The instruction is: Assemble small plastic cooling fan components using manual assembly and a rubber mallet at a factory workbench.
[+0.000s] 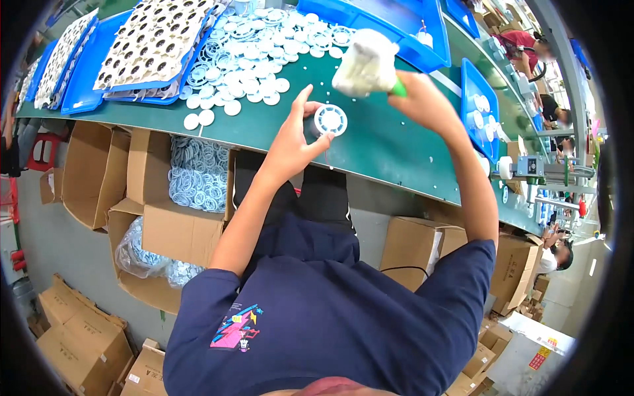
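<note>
My left hand (295,137) is closed around a round part with a white slotted face (331,120), steadying it near the front edge of the green worktable. The thumb and fingers press on opposite sides of it. In my right hand (421,100) is a mallet (365,64), gripped by its green handle. Its bulky white head looks wrapped in padding and hangs in the air above the table, up and to the right of the round part, apart from it. Loose white discs and pale blue rings (254,63) lie heaped beyond my left hand.
Blue trays with moulded pulp sheets (155,43) stand at the far left. A blue bin (422,56) and a blue tray with discs (477,112) are on the right. Cartons holding blue rings (198,175) stand below the table's edge. Other people work at the far right.
</note>
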`<state>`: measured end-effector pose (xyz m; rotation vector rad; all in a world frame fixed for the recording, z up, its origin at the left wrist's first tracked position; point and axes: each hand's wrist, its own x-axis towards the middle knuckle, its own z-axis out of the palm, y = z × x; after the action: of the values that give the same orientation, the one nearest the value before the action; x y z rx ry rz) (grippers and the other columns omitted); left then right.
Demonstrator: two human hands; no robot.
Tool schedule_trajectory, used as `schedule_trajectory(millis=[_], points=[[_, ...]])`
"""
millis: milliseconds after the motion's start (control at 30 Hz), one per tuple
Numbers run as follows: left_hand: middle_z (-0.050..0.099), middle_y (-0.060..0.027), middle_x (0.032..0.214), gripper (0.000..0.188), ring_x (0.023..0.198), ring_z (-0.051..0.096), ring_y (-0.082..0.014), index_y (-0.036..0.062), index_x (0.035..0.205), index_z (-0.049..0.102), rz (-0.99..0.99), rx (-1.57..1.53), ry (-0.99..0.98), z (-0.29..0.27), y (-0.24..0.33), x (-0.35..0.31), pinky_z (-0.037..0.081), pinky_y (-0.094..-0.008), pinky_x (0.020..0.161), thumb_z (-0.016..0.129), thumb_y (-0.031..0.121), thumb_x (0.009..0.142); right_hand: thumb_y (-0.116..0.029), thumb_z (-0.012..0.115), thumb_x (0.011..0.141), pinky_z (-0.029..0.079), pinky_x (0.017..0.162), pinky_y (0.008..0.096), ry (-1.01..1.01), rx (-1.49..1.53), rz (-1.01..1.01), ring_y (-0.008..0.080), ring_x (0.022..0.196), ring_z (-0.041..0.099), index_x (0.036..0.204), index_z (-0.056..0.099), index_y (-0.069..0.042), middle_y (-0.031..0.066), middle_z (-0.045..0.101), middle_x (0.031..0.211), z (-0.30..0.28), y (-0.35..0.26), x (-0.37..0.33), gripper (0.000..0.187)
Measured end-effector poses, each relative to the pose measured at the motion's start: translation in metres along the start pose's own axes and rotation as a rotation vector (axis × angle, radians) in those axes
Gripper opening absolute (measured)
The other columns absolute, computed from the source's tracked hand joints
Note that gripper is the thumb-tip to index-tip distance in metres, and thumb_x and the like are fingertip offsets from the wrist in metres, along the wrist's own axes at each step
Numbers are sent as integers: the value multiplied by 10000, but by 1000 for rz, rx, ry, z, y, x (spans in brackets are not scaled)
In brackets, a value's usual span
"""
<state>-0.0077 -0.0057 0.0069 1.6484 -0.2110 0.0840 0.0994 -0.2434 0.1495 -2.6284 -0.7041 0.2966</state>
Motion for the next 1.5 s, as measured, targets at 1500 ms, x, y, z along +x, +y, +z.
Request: schedule_trajectory(millis=[1500], points=[[626, -193, 1303, 534, 1219, 601, -385, 25, 1326, 608, 362, 441, -139, 24, 39, 51, 491, -449, 1045, 832, 154, 859, -196, 795, 906, 583, 797, 385, 1020, 262, 158, 332, 1016, 673, 1308, 600, 17, 208, 632, 1191, 51, 96, -78, 495]])
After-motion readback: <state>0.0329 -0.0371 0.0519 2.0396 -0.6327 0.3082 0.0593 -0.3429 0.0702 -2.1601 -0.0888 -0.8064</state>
